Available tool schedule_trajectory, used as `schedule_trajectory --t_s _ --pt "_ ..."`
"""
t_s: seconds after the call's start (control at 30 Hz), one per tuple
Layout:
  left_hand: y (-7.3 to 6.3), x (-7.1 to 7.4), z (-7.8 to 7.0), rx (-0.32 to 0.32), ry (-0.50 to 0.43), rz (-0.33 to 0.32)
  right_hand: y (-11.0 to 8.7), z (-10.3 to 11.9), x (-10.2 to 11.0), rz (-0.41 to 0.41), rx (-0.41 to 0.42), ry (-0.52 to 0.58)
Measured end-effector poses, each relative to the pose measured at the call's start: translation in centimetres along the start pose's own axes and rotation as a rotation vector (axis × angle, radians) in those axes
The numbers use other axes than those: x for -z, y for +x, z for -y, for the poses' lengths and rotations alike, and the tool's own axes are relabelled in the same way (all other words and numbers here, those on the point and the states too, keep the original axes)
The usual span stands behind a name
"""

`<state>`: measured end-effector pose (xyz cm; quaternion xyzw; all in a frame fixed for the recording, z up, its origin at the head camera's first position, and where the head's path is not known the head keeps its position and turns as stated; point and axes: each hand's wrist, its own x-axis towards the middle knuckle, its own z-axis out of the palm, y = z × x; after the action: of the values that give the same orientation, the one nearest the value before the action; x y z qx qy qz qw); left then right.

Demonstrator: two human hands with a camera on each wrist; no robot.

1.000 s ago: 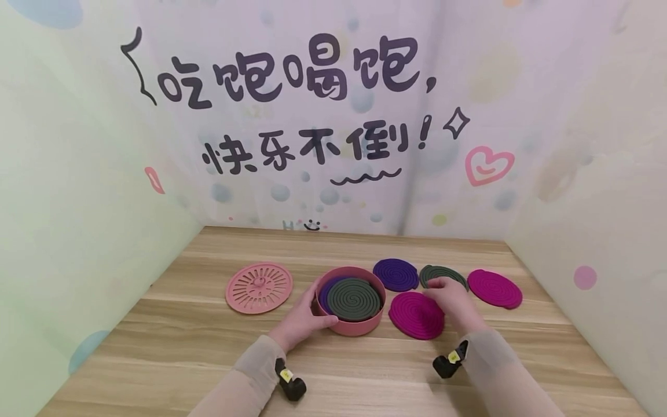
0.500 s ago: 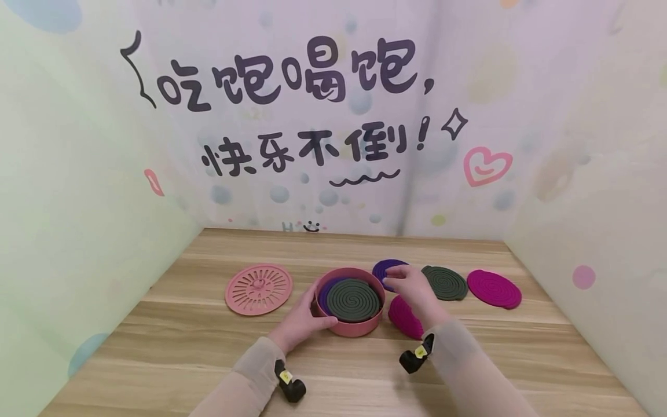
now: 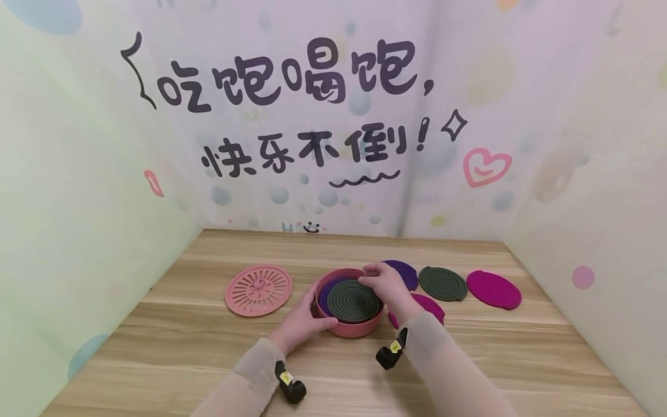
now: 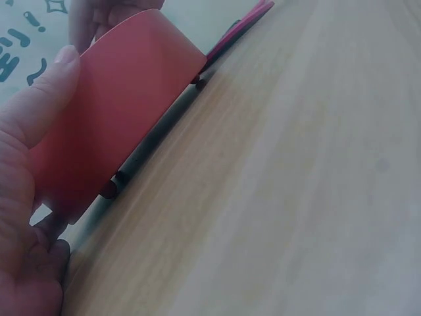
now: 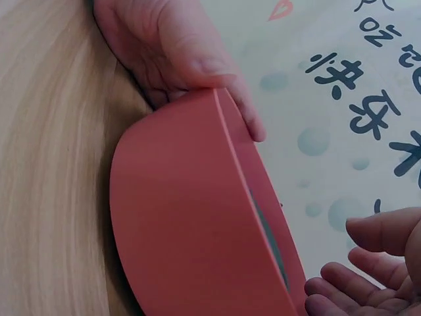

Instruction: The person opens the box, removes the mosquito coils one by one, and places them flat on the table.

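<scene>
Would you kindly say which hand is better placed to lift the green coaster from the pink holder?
Probably the right hand: it holds nothing and is right by the green coaster, while the left hand grips the pink holder.

Head view faces forward and down from above; tilted wrist views, low and close, share the pink bowl (image 4: 125,99).

On the table (image 3: 333,370), a lid (image 3: 259,292) lies left of a bowl (image 3: 351,330) with overlapping coasters (image 3: 353,301) in it, and right of the bowl a single coaster (image 3: 431,308) lies before three coasters (image 3: 443,284) in a row, a wall (image 3: 292,202) behind all.
</scene>
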<state>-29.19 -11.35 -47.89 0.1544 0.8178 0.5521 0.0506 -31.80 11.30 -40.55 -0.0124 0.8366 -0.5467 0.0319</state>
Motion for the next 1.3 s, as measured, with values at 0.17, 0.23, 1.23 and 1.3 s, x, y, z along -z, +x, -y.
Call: schedule_trajectory --t_s 0.17,0.23,1.23,1.3 --pt "0.0 0.0 0.2 -0.001 -0.004 0.001 0.4 -0.2 -0.8 0.058 0.046 -0.011" --pt "0.0 0.0 0.2 0.002 -0.005 0.002 0.5 -0.3 -1.1 0.081 0.049 -0.016" --pt "0.0 0.0 -0.1 -0.005 -0.043 0.006 0.6 -0.7 -2.2 0.072 0.064 -0.203" --pt "-0.1 -0.1 -0.3 -0.006 -0.046 0.004 0.6 -0.6 -2.2 0.071 0.064 -0.204"
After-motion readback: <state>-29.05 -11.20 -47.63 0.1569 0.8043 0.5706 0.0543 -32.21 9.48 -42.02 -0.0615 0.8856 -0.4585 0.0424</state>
